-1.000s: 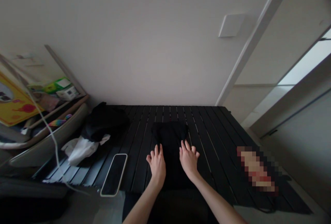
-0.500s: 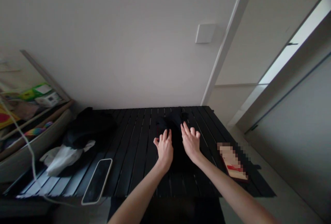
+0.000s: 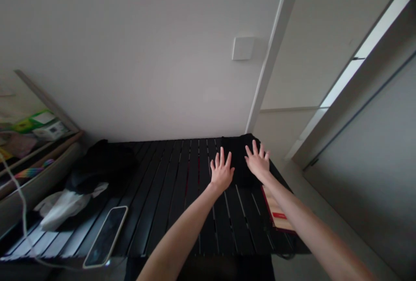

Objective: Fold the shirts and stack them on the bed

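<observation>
A folded black cloth [image 3: 238, 156] lies at the far edge of the black slatted table [image 3: 162, 194]. My right hand [image 3: 258, 161] rests on its right side, palm down, with fingers spread. My left hand [image 3: 221, 171] sits at the cloth's left edge, fingers apart and pointing away from me. Neither hand grips anything. The cloth's near end is partly hidden behind my hands in this view.
A dark phone in a pale case [image 3: 105, 236] lies at the table's near left. Beyond it are a black fabric heap [image 3: 100, 166] and a white cloth or bag [image 3: 63, 206]. A flat red-and-cream item [image 3: 276, 214] lies near the right edge.
The black cloth now sits farther away, at the table's far edge, and looks more compact. Both hands have moved forward with it, and their fingers are spread wider. The view has turned slightly right.
</observation>
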The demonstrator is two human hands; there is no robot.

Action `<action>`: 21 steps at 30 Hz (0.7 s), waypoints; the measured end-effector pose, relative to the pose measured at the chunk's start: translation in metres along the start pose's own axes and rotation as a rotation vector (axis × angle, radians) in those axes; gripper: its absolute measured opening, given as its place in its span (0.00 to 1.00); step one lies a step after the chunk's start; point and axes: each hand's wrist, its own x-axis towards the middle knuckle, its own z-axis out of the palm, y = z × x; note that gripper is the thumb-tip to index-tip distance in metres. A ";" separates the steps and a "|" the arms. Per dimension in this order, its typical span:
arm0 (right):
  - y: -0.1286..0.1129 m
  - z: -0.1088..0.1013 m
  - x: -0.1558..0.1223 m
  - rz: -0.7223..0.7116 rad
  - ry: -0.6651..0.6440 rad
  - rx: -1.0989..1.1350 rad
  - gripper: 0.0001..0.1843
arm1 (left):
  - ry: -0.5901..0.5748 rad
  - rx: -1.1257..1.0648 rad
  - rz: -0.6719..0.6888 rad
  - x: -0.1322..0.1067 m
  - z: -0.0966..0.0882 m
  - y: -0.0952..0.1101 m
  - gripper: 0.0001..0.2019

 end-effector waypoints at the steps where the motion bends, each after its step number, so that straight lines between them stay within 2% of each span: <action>1: -0.006 0.013 -0.009 -0.022 -0.030 0.008 0.27 | -0.026 0.020 0.003 -0.010 0.006 -0.006 0.32; 4: -0.034 0.044 -0.037 -0.065 -0.114 0.061 0.28 | -0.070 0.097 -0.050 -0.038 0.020 -0.031 0.28; 6: -0.056 0.058 -0.053 -0.084 -0.174 0.100 0.30 | -0.067 0.160 -0.096 -0.054 0.021 -0.054 0.26; 10: -0.085 0.076 -0.074 -0.072 -0.215 0.116 0.34 | -0.041 0.303 -0.167 -0.086 0.006 -0.117 0.23; 12: -0.089 0.081 -0.078 -0.059 -0.190 0.101 0.35 | -0.021 0.389 -0.233 -0.103 -0.011 -0.155 0.23; 15: -0.089 0.086 -0.079 -0.062 -0.185 0.089 0.36 | 0.033 0.526 -0.338 -0.127 -0.046 -0.214 0.23; 21: -0.093 0.090 -0.077 -0.040 -0.174 0.063 0.37 | 0.190 0.791 -0.581 -0.159 -0.140 -0.331 0.25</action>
